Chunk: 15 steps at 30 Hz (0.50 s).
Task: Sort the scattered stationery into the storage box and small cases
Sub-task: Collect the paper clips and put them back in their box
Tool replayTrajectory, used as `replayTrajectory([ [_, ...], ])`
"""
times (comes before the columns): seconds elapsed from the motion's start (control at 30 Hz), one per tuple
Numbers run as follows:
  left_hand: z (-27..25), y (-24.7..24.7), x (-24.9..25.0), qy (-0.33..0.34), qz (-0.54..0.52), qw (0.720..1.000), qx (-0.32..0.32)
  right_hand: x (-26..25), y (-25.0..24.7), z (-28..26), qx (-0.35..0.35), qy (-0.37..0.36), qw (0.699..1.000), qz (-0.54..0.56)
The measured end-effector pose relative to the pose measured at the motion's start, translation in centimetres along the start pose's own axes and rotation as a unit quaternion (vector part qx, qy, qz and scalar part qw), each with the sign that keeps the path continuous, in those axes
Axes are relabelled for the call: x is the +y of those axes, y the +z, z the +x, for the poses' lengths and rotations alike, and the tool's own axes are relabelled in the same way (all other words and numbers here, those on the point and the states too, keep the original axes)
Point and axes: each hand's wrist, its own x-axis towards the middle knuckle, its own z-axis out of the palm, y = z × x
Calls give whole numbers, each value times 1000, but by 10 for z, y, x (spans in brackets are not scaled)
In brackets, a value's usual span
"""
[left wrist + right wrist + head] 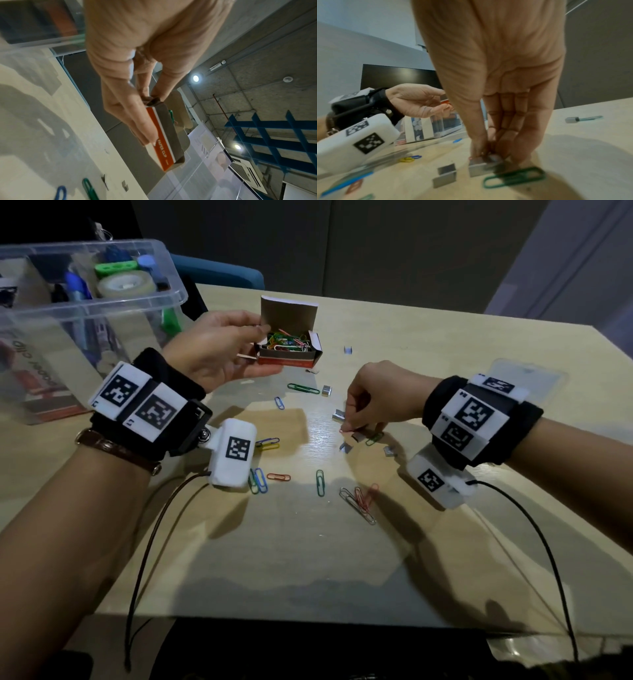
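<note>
Right hand (378, 397) is pinching a red paper clip (346, 431) flat on the table (445, 559), with staple blocks (476, 169) touching its fingertips, so it could easily snag a staple too. Left hand (219, 347) grips the open clip box (289, 349) in the air, lid up; if it tilts, the clips probably spill.
</note>
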Motion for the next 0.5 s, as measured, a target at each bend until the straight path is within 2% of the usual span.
replayTrajectory([
  [0.27,-7,-15,15,39,-1,999,14,4,7,-4,6,-54,998,9],
  [0.37,-9,-14,17,40,2,999,15,4,5,-3,-8,-50,999,-6],
  [0.5,-11,-14,18,35,3,999,9,8,-3,-3,-30,-34,998,33],
])
